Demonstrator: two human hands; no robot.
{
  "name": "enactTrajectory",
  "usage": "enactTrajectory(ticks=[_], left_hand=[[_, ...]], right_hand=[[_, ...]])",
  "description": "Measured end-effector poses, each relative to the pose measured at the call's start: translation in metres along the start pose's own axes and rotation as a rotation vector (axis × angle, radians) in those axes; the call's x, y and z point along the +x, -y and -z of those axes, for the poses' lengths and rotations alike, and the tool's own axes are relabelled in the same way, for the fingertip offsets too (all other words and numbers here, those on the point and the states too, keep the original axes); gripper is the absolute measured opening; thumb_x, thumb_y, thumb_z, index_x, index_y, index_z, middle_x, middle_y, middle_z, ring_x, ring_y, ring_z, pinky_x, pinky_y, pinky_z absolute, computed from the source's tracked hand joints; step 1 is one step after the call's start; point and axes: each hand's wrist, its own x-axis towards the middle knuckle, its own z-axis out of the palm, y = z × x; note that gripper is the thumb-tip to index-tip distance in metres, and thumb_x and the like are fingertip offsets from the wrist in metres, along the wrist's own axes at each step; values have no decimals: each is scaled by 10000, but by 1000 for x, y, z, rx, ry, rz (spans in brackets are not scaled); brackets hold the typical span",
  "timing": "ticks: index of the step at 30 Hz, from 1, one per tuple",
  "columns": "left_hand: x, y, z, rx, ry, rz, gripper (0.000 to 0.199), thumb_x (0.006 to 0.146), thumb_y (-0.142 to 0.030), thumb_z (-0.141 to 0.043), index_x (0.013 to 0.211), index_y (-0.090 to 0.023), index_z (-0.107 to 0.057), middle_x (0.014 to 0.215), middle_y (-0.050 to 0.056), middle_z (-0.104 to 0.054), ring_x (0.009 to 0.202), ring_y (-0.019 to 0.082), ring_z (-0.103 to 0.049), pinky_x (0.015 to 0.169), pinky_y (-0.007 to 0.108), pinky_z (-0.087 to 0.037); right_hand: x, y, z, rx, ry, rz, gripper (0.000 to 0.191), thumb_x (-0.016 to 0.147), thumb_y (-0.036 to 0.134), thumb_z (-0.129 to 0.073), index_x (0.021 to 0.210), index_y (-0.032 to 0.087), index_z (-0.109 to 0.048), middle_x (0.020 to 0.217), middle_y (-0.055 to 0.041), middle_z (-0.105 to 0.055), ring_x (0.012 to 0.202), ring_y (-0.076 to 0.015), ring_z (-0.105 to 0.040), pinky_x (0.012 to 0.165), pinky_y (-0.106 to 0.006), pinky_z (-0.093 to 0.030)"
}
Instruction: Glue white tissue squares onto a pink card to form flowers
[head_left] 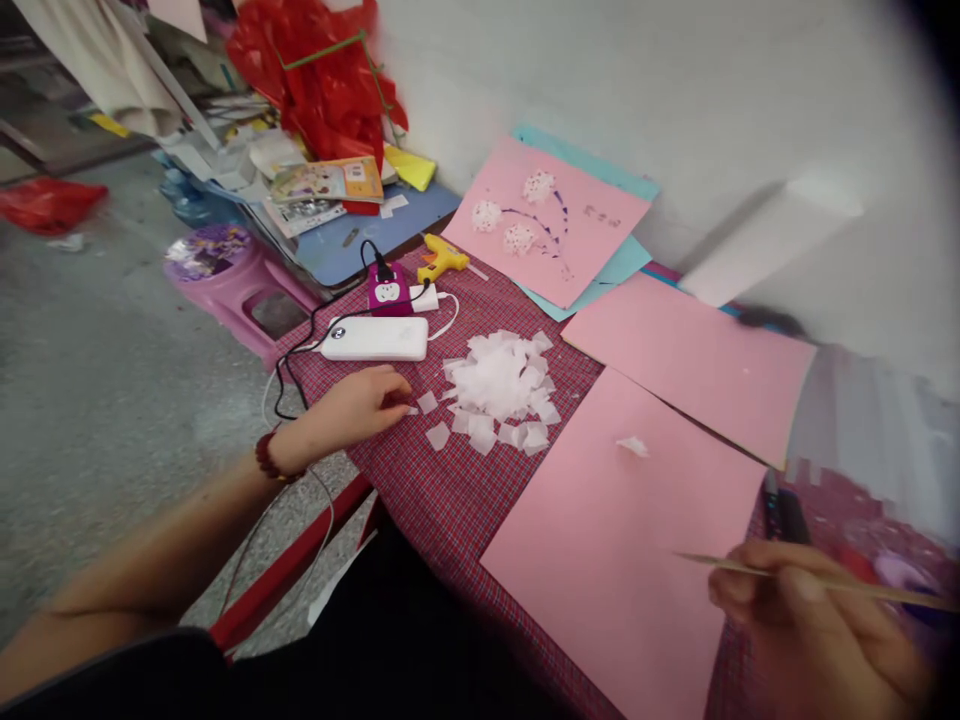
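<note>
My left hand [364, 402] rests over the checked cloth with thumb and forefinger pinched together. A small white paper square [412, 410] shows at their tips. Just right of it lies a loose pile of thin white paper squares [499, 380], a few of them scattered at its near edge. My right hand [817, 610] grips a thin wooden stick [697, 559], its pointed end aimed left above a pink sheet [600, 540]. One crumpled white paper tuft [634, 446] sits on the upper part of that sheet.
A white power bank [379, 339], a purple power adapter [389, 290] with cables and a yellow glue gun [442, 257] occupy the table's far left. Behind the pile leans a pink card [555, 215] with white puffs. Another pink sheet [697, 355] and a clear plastic bag [877, 450] lie right.
</note>
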Motion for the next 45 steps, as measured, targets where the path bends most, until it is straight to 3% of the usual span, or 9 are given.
enactTrajectory(ticks=[6,12,17,20,23,27,31,40,45], left_hand=[[-5,5,6,-16,108,-145,305,733,-140,-530,1030,-156,-600,971,52,-567,895,167,-536,818,275,-418],[-2,15,-7,-25,-6,-167,179,829,-164,-445,803,-146,-621,850,49,-550,792,148,-525,743,263,-414],[-4,17,-9,-169,-74,-84,110,779,-182,-494,717,-145,-578,745,15,-545,688,123,-501,658,241,-394],[-9,-4,2,-469,-27,24,100,781,-219,-497,736,-146,-551,698,-13,-544,626,100,-480,598,217,-377],[-11,-48,9,-730,64,12,112,804,-240,-487,780,-150,-549,706,-25,-553,617,87,-479,586,207,-374],[-2,-110,6,-571,-68,-228,66,760,-133,-504,720,-151,-552,681,-25,-540,618,88,-465,584,218,-353],[11,-149,-2,-363,-215,-540,97,778,-90,-495,721,-154,-541,733,-8,-532,715,107,-477,655,243,-355],[18,-180,-11,-351,-127,-622,85,765,-115,-504,704,-159,-543,735,-1,-545,715,118,-490,653,260,-381],[28,-180,-17,-775,284,-341,104,788,-179,-467,750,-169,-564,635,-25,-535,557,86,-462,507,211,-367]], right_hand=[[2,-19,-15,-15,93,-61,133,841,340,-574,851,243,-664,664,-37,-575,597,-153,-510,559,-304,-396],[5,-23,-28,7,125,-52,139,837,348,-587,812,239,-668,611,-37,-572,539,-146,-502,502,-286,-402],[4,-23,-29,14,169,34,137,831,344,-597,832,227,-669,608,-17,-580,528,-135,-512,484,-260,-414],[2,-19,-37,-17,191,80,128,842,319,-595,895,231,-670,673,-22,-614,550,-136,-532,523,-272,-436],[-4,-9,-58,-64,244,85,114,837,311,-607,909,238,-657,794,-41,-661,641,-157,-577,627,-304,-467],[-14,11,-90,13,383,-3,105,829,338,-620,861,239,-632,809,-15,-658,681,-139,-584,649,-276,-453],[-17,19,-97,153,439,-55,181,795,372,-660,867,213,-614,813,-6,-643,657,-107,-550,631,-255,-421],[-16,15,-85,182,322,-58,160,782,341,-653,743,192,-613,644,18,-587,618,-106,-526,604,-249,-398],[-12,10,-84,227,300,-81,102,772,269,-641,710,194,-609,650,19,-595,608,-106,-528,614,-253,-401]])
